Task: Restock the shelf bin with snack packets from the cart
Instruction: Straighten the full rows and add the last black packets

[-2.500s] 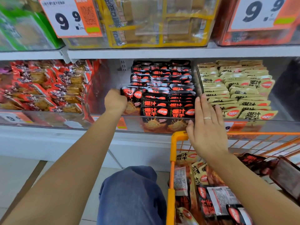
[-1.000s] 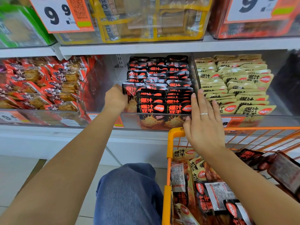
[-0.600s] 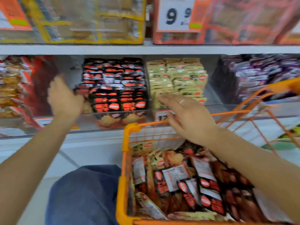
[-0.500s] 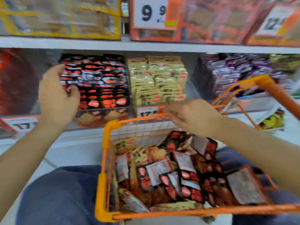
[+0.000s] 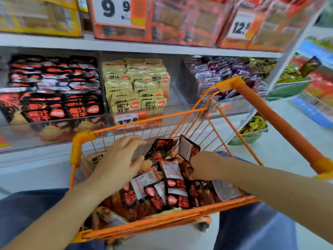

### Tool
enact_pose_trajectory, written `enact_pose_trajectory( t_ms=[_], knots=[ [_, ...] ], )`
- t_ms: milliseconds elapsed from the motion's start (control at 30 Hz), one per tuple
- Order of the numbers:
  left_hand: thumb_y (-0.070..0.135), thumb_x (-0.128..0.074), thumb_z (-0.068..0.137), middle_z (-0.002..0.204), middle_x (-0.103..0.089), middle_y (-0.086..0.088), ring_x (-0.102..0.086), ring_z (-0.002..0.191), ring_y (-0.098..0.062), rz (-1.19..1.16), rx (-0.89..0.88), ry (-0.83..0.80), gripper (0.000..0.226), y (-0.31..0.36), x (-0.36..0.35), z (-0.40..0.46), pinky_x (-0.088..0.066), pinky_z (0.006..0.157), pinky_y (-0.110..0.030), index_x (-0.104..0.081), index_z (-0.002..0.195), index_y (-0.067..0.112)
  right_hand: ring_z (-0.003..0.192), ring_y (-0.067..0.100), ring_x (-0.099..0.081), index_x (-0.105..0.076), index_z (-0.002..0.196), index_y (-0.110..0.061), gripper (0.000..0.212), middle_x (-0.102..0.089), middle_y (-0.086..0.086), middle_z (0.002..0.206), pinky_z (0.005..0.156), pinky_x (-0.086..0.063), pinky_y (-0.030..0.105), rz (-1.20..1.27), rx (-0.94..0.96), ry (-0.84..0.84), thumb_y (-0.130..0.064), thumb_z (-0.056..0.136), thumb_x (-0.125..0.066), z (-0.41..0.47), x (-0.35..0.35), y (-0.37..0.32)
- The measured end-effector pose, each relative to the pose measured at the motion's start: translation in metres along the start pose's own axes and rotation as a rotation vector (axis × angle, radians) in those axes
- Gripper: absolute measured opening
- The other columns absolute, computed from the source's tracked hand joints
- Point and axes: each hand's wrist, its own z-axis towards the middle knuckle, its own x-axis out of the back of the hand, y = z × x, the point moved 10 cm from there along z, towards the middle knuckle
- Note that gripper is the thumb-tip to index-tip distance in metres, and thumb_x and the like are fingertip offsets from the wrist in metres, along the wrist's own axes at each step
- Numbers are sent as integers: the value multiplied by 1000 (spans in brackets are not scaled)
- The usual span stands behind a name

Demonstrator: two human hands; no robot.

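An orange wire cart (image 5: 82, 139) stands in front of me, filled with several black-and-red snack packets (image 5: 175, 184). My right hand (image 5: 205, 166) is down in the cart and grips one black packet (image 5: 187, 147), which tilts up out of the pile. My left hand (image 5: 119, 160) hovers over the left side of the pile with fingers spread and holds nothing. The clear shelf bin (image 5: 54, 127) of matching black-and-red packets (image 5: 54, 91) sits on the shelf at the upper left.
Beige packets (image 5: 137, 85) fill the bin beside the black ones, purple packets (image 5: 216, 74) the one further right. Price tags (image 5: 115, 9) and boxed goods sit on the shelf above. The cart's orange handle (image 5: 277, 118) slants across the right. My knees flank the cart.
Both hands have left the shelf bin and dropped into the cart. My right hand has taken hold of a black packet. The view has swung right and down.
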Motion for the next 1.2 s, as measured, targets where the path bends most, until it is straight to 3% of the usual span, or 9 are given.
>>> enact_pose_trajectory(
  t_ms=[100, 233, 333, 500, 633, 833, 933, 1067, 1200],
  knots=[
    [33, -49, 97, 138, -40, 12, -30, 134, -10, -27, 36, -8, 34, -15, -2, 0, -24, 110, -27, -48, 131, 29, 58, 13, -49, -59, 80, -2, 32, -53, 3, 66, 58, -42, 28, 169, 60, 55, -32, 90, -64, 7, 10, -7],
    [33, -46, 98, 124, -42, 21, -36, 125, -5, -164, 99, 52, 28, -23, 9, 0, -28, 99, -22, -53, 125, 29, 81, 18, -68, -65, 116, -10, 37, -68, 5, 100, 66, -53, 24, 730, 148, 184, -25, 83, -73, 1, 46, -9],
    [35, -47, 97, 119, -42, 26, -46, 116, -7, -256, 115, 88, 25, -22, 15, 2, -35, 95, -23, -53, 122, 33, 55, 1, -61, -70, 102, -14, 19, -68, -3, 69, 52, -49, 16, 1009, 217, 296, -16, 83, -73, -14, 84, -3],
    [63, -50, 77, 125, -57, 21, -53, 116, 0, -872, 275, 12, 42, -27, 12, -1, -42, 103, -32, -56, 114, 45, 84, 8, -63, -73, 93, -22, 10, -70, -3, 87, 75, -46, 26, 1235, 296, 442, -20, 83, -70, -28, 126, 3],
    [64, -45, 66, 74, -74, 4, -70, 66, -10, -1171, 532, -157, 52, -23, -1, -4, -53, 63, -26, -60, 99, 27, 78, 0, -63, -72, 95, -17, 13, -70, -7, 83, 71, -46, 16, 1399, 398, 455, -16, 82, -69, -29, 142, -16],
    [23, -73, 79, 84, -73, 10, -65, 78, -3, -967, 226, 10, 16, -29, 57, -19, -50, 69, -18, -69, 95, 20, 90, 9, -65, -73, 101, -14, 23, -73, 6, 100, 82, -48, 17, 1427, 511, 521, -21, 80, -68, -10, 170, -62],
    [22, -78, 74, 76, -70, -1, -62, 69, -12, -888, 318, 301, 16, -82, 103, -35, -50, 65, -26, -68, 86, 17, 97, 12, -62, -66, 110, -21, 26, -69, -2, 103, 80, -48, 12, 1396, 458, 606, -35, 88, -62, 5, 187, -84],
    [10, -73, 78, 67, -65, 7, -56, 62, -6, -712, 388, 767, 11, -160, 192, -69, -48, 59, -21, -64, 80, 17, 136, 22, -35, -38, 144, -22, 64, -43, 2, 146, 111, -26, 35, 718, 315, 797, -57, 90, -43, 18, 214, -116],
    [5, -66, 85, 76, -64, -1, -60, 67, -10, -397, 518, 879, 10, -214, 241, -78, -49, 67, -28, -62, 90, 13, 147, 23, -9, -12, 153, -16, 70, -13, 10, 159, 117, -9, 33, 562, 238, 830, -52, 97, -34, 50, 221, -129]
  ],
)
